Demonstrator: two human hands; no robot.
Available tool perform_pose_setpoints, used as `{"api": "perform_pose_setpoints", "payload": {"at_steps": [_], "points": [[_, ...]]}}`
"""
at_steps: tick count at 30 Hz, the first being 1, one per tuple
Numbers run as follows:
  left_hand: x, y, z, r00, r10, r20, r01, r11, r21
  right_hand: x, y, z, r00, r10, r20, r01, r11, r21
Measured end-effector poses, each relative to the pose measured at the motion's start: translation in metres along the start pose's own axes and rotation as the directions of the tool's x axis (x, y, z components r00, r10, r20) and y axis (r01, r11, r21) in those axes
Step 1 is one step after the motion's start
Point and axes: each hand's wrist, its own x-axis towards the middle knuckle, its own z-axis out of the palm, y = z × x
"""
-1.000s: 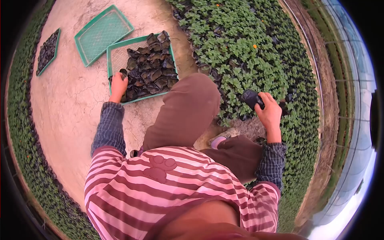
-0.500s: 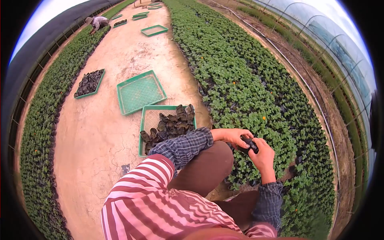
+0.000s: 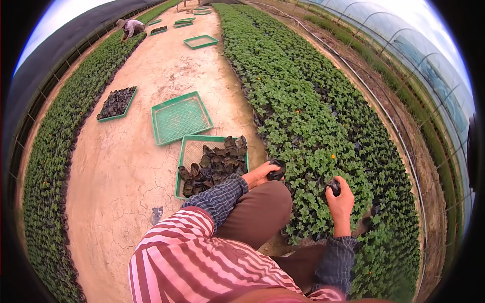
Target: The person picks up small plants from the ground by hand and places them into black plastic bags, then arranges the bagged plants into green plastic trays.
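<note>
My left hand (image 3: 259, 174) is closed around a black plastic nursery bag (image 3: 276, 170), above my bent knee and at the near corner of a green tray. Farther right, my right hand (image 3: 342, 202) grips another black nursery bag (image 3: 333, 187) just over the plants, its fingers curled round the side. Below and between both hands spreads a dense bed of leafy green seedlings (image 3: 303, 126) with a few orange blooms. The green tray (image 3: 178, 187) beside my left forearm holds many dark nursery bags (image 3: 217, 161), mostly toward its right and near sides.
An unfilled green tray (image 3: 177, 118) lies beyond the nearer one on the cracked earth path (image 3: 121, 166). A tray of dark bags (image 3: 116, 103) sits at the left bed (image 3: 55, 151), where another person (image 3: 132, 29) crouches farther off. More trays (image 3: 200, 41) line the path.
My hands were together on dark plastic over the plants. They have now parted: the left moved left toward the tray, the right slightly right and lower, each with a black bag.
</note>
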Motion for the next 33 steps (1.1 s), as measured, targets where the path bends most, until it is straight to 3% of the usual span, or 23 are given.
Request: {"api": "perform_pose_setpoints", "payload": {"at_steps": [3,5,7,9,10,12,16,20,22,23,25,26,29,30,31,33], "points": [[-0.023,-0.016,-0.076,0.993,-0.030,-0.118,-0.002,0.966,-0.260,-0.001,0.011,-0.008,0.998,0.064,0.003,-0.064,0.998,-0.009],[-0.060,-0.020,-0.111,0.937,-0.096,-0.336,-0.020,0.945,-0.325,-0.003,0.019,-0.010,0.997,0.077,0.003,-0.077,0.996,0.038],[-0.107,-0.020,-0.132,0.895,-0.146,-0.422,-0.053,0.903,-0.426,-0.004,0.010,-0.017,0.983,0.175,0.063,-0.181,0.977,0.114],[-0.142,-0.028,-0.168,0.824,-0.120,-0.554,-0.167,0.882,-0.440,-0.007,0.024,-0.014,0.996,0.091,0.011,-0.091,0.989,0.116],[-0.160,-0.033,-0.186,0.766,-0.008,-0.643,-0.247,0.920,-0.305,-0.008,0.021,-0.017,0.991,0.121,0.051,-0.125,0.986,0.106],[-0.194,-0.017,-0.191,0.524,0.015,-0.851,-0.249,0.959,-0.136,-0.009,0.030,-0.016,0.980,0.180,0.085,-0.186,0.980,0.071],[-0.249,0.000,-0.243,0.284,0.144,-0.948,-0.331,0.943,0.044,-0.013,0.056,-0.010,0.991,0.104,0.085,-0.108,0.993,0.039],[-0.264,0.018,-0.271,0.223,0.176,-0.959,-0.332,0.939,0.096,-0.014,0.053,-0.006,0.980,0.167,0.107,-0.170,0.985,0.023],[-0.259,0.025,-0.267,0.160,0.346,-0.925,-0.362,0.892,0.271,-0.014,0.052,-0.005,0.981,0.169,0.098,-0.172,0.985,0.025],[-0.252,0.019,-0.295,0.163,0.342,-0.925,-0.360,0.894,0.267,-0.014,0.052,-0.004,0.987,0.132,0.089,-0.132,0.991,-0.006],[-0.238,-0.004,-0.362,0.120,0.580,-0.805,0.034,0.808,0.588,-0.013,0.055,-0.003,0.992,0.099,0.084,-0.096,0.994,-0.044],[-0.236,-0.002,-0.353,0.086,0.563,-0.822,0.502,0.688,0.524,-0.013,0.059,-0.001,0.987,0.132,0.090,-0.131,0.991,-0.024],[-0.221,-0.006,-0.360,0.127,0.631,-0.765,0.575,0.582,0.575,-0.013,0.057,0.000,0.985,0.148,0.092,-0.145,0.989,-0.035],[-0.216,0.002,-0.326,0.055,0.702,-0.710,0.620,0.534,0.575,-0.014,0.056,0.000,0.987,0.131,0.094,-0.126,0.990,-0.064],[-0.212,0.004,-0.321,0.061,0.699,-0.712,0.622,0.531,0.575,-0.015,0.058,0.000,0.986,0.138,0.095,-0.131,0.989,-0.069],[-0.210,0.004,-0.319,0.179,0.760,-0.624,0.718,0.333,0.611,-0.017,0.059,0.002,0.989,0.122,0.086,-0.117,0.991,-0.061]]}}
